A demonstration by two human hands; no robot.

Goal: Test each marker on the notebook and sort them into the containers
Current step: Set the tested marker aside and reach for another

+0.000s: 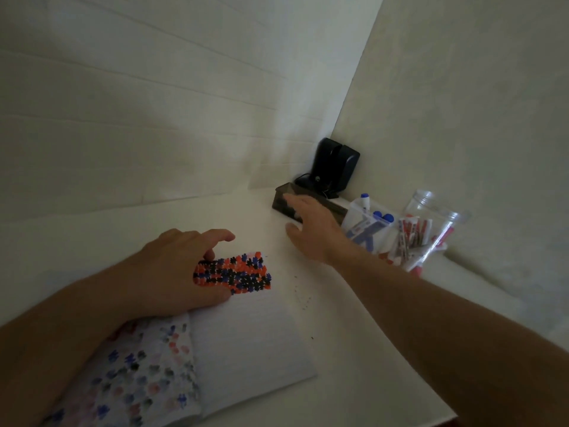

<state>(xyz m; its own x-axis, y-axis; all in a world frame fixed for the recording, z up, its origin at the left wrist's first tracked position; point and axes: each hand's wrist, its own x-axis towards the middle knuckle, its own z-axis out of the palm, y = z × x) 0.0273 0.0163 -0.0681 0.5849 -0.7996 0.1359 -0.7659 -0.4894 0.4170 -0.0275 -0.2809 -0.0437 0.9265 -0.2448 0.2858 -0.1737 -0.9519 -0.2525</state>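
An open notebook (246, 334) lies on the white table, its right page marked near the top with a patch of red, blue and black test blots (240, 274). My left hand (178, 269) rests on the page beside that patch, fingers loosely bent, holding nothing. My right hand (311, 229) reaches out flat over a dark box (281, 200) at the back, its fingers spread on the box's top. No marker shows in either hand. A clear tub (354, 220) holds blue-capped markers. To its right, a clear jar (437, 217) holds red ones.
Black speakers (335, 164) with a cable stand in the wall corner behind the dark box. White walls close in at the back and right. The table's front edge (431, 423) runs at the lower right. Small ink specks (303, 298) dot the table beside the notebook.
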